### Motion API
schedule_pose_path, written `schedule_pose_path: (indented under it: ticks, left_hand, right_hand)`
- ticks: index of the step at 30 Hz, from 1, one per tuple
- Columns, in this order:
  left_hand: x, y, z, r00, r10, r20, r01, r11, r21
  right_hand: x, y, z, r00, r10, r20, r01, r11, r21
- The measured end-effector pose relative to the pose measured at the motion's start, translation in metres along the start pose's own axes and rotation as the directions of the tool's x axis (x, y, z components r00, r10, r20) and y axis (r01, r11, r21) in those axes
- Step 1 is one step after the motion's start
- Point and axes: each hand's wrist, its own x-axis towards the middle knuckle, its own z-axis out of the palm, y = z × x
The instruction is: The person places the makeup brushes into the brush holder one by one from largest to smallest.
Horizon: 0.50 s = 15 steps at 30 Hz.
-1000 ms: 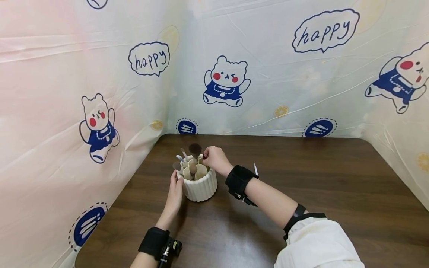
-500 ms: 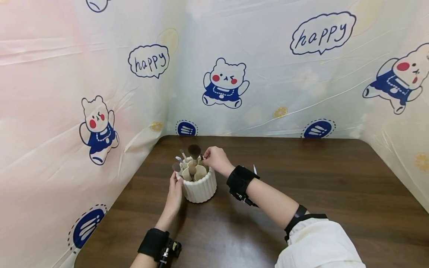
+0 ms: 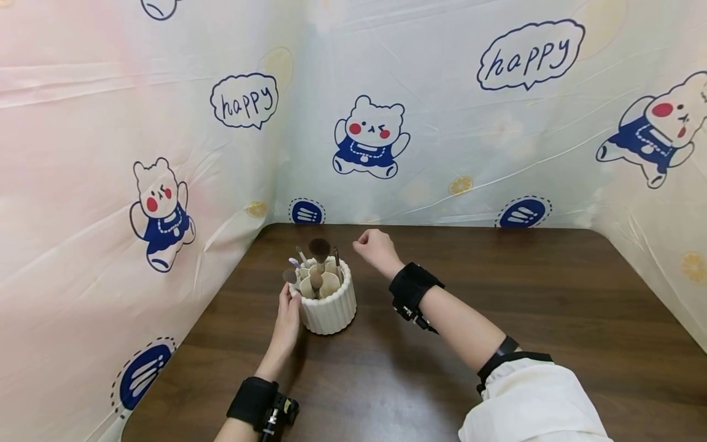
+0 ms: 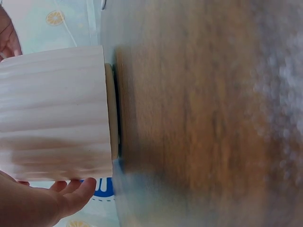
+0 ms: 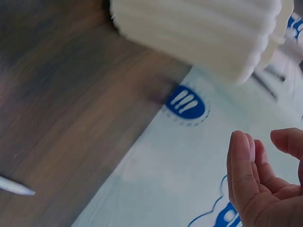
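A white ribbed makeup brush holder (image 3: 329, 313) stands upright at the left of the table. My left hand (image 3: 286, 322) holds its left side, with fingers bent along the wall in the left wrist view. In its compartments stand a big fluffy dark brush (image 3: 319, 248), a smaller tan brush (image 3: 316, 280), a grey-headed brush (image 3: 289, 275) leaning left, and a slim dark stick (image 3: 337, 258) at the right. My right hand (image 3: 379, 250) hovers to the right of the holder, holding nothing. In the right wrist view its thumb is apart from the loosely bent fingers.
The dark wooden table (image 3: 530, 294) ends at a printed cloth backdrop (image 3: 442, 123) on the far, left and right sides. A white pointed stick (image 5: 16, 186) lies on the table in the right wrist view; my right wrist hides it in the head view.
My right hand has let go of the slim dark stick, which now stands in the holder, and has moved right and away. The left hand stays on the holder.
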Motion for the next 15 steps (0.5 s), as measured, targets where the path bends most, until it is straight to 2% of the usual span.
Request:
schedule_pose_path:
  ticks: [7, 15]
  left_hand:
    - [0.0, 0.0, 0.0, 1.0, -0.01, 0.001, 0.01, 1.0, 0.008]
    - [0.0, 0.0, 0.0, 1.0, -0.006, -0.001, 0.006, 1.0, 0.005]
  right_hand:
    - [0.005, 0.032, -0.015, 0.997, 0.077, 0.002, -0.076, 0.997, -0.025]
    - [0.0, 0.064, -0.027, 0.989, 0.146, -0.015, -0.147, 0.985, -0.086]
